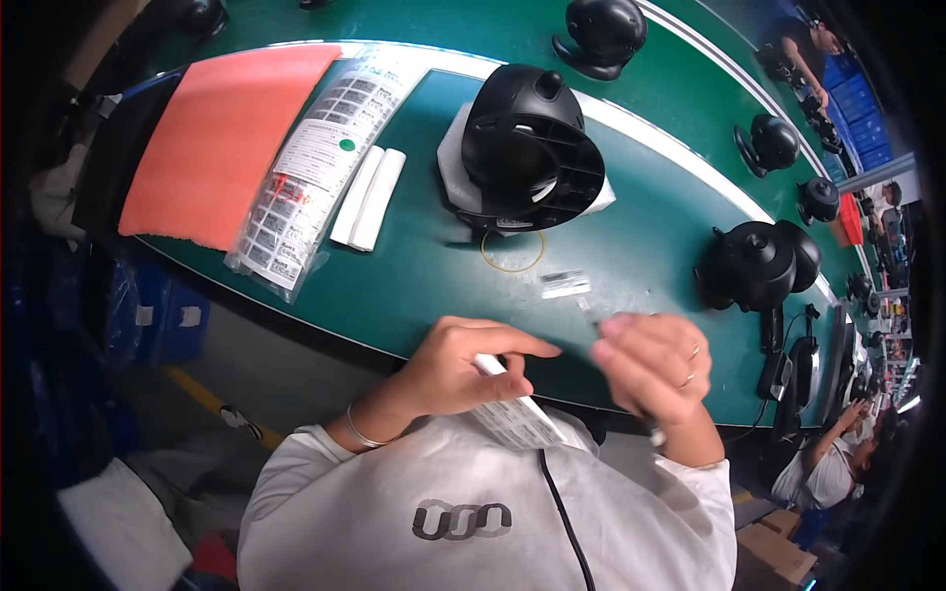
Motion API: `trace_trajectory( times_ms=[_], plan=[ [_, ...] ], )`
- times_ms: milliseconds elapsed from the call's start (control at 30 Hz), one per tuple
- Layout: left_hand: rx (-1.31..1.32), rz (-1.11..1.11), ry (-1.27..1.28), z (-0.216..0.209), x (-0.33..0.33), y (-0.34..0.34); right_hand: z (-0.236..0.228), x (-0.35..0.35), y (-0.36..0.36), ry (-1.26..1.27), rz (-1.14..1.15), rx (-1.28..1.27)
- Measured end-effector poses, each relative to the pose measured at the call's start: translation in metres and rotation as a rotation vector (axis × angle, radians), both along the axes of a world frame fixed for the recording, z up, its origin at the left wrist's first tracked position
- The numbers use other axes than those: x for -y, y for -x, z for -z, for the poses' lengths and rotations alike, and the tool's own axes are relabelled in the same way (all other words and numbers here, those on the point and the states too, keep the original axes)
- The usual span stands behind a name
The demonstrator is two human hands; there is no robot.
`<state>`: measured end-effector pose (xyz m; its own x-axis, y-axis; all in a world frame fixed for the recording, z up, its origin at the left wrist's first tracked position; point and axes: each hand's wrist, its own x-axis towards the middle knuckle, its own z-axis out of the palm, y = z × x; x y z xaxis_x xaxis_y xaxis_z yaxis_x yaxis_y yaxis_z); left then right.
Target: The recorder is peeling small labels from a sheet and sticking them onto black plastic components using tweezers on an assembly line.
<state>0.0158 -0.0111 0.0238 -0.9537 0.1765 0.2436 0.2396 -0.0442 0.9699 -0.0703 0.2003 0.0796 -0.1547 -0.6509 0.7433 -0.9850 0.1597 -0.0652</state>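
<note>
- Left hand (463, 369), nearest: fingers curled around a white strip of small printed labels (512, 414); the strip is flat, papery, and runs down toward the white-clad chest. A thin metal bangle sits on that wrist.
- Right hand (655, 360), just right of it: fingertips pinched narrowly on a slim silvery tool (588, 312), blurred; whether a label sits at its tip I cannot tell. Two rings on the fingers.
- Just beyond the hands, on the matte green table (424, 286): one small shiny foil piece (565, 284), one thin yellow rubber band (512, 254) lying in a loop.
- Centre, farther: one black moulded plastic housing (532, 148), round and ribbed, resting on a white foam pad.
- Left of it: two white foam sticks (369, 197) side by side, one clear bag of label sheets (310, 167), one rough coral-pink mat (222, 138).
- Far and right: rounded black units in a row, at least five.
</note>
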Motion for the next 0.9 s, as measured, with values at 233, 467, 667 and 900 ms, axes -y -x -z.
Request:
trace_trajectory(
  times_ms=[233, 467, 667, 900],
  plan=[
    [0.132, -0.027, -0.357, -0.005, -0.019, -0.013, 0.023, 0.039, 0.004, 0.133, -0.225, -0.287],
    [0.105, -0.547, -0.413, 0.011, 0.0, -0.025, -0.008, 0.048, 0.018, -0.104, -0.152, -0.257],
    [0.237, -0.471, -0.358, 0.021, 0.016, -0.02, -0.071, 0.078, 0.116, -0.535, 0.01, 0.337],
    [0.303, -0.452, -0.33, 0.028, 0.025, -0.027, -0.105, 0.113, 0.156, -0.418, 0.08, 0.321]
  ],
)
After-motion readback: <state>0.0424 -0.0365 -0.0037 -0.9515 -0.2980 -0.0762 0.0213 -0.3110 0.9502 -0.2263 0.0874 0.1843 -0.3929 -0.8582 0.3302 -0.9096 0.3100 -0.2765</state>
